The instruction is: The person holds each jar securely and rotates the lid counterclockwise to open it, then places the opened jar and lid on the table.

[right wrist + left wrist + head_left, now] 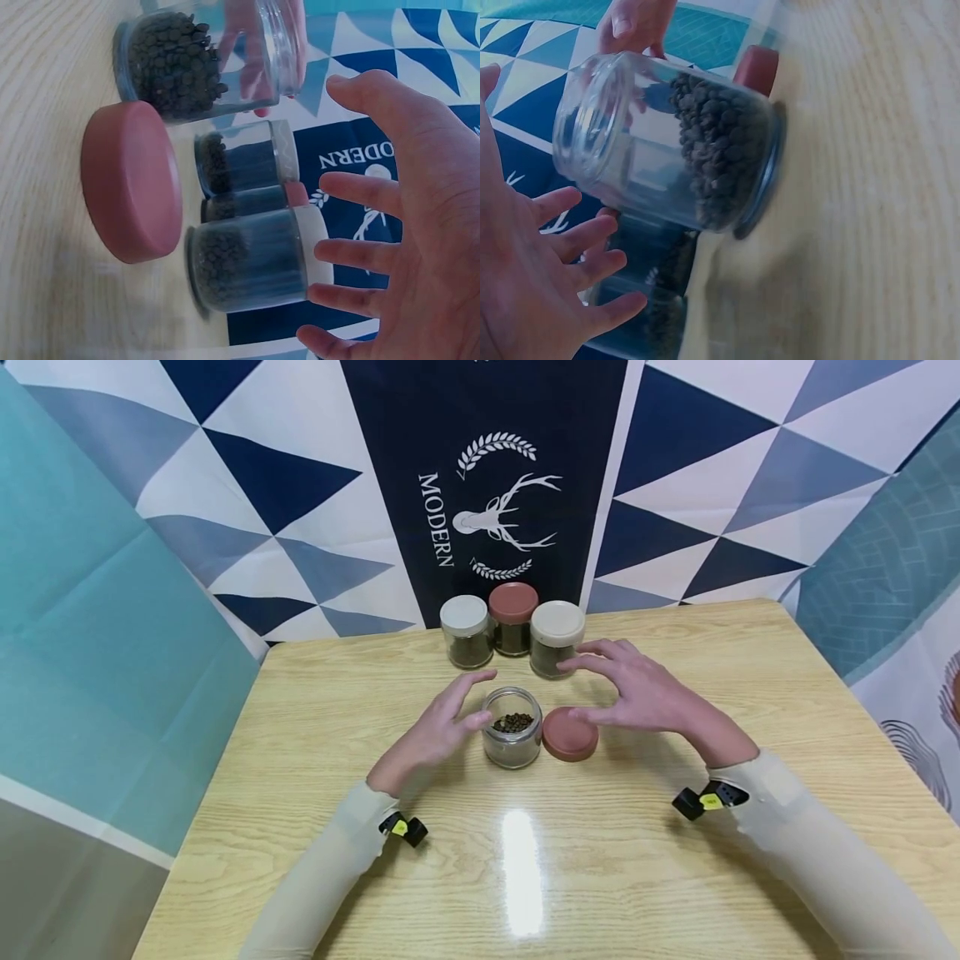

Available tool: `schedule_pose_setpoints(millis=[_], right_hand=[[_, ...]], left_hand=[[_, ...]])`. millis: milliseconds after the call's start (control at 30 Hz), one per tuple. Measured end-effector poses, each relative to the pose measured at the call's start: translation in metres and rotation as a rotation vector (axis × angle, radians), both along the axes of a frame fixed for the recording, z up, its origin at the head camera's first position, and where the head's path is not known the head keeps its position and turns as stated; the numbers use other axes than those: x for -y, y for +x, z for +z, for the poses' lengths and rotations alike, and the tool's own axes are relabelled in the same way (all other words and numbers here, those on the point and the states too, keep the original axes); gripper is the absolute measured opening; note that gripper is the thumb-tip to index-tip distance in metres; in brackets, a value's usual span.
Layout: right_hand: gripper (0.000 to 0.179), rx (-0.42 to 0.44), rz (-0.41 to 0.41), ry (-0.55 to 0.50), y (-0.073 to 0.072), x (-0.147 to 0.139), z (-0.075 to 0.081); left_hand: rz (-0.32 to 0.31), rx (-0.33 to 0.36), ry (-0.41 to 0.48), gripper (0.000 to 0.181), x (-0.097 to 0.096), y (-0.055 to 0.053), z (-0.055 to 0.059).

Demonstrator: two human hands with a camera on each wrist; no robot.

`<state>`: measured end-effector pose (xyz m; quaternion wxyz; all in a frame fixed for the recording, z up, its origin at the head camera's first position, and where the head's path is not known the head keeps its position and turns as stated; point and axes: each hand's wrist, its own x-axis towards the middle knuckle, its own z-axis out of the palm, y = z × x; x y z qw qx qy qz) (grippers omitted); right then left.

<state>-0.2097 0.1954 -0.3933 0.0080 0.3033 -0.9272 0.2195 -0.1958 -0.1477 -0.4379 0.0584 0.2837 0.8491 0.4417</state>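
Observation:
An uncovered glass jar (512,752) of dark coffee beans (716,142) stands upright on the wooden table. My left hand (442,722) is beside the jar's left side, fingers spread and holding nothing. Just right of the jar lies a round pink-red lid (570,735), flat on the tabletop. Over and to the right of that lid hovers my right hand (637,689), its fingers spread and nothing held. In the right wrist view the lid (131,182) sits left of the spread fingers, apart from them.
Behind the open jar stand three lidded jars: one with a white lid (464,615), one with a red lid (513,602) and one with a cream lid (557,623). A patterned cloth (300,485) hangs at the table's back edge.

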Motion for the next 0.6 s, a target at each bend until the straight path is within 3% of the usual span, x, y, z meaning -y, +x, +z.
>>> schedule_pose_setpoints(millis=[233, 600], right_hand=[[0.066, 0.001, -0.015, 0.001, 0.000, -0.003, 0.010], [0.066, -0.029, -0.011, -0.006, 0.000, -0.006, 0.012]], left_hand=[[0.012, -0.070, 0.011, 0.131, 0.006, -0.003, 0.011], [0.015, -0.167, -0.074, 0.126, 0.011, -0.001, 0.017]])
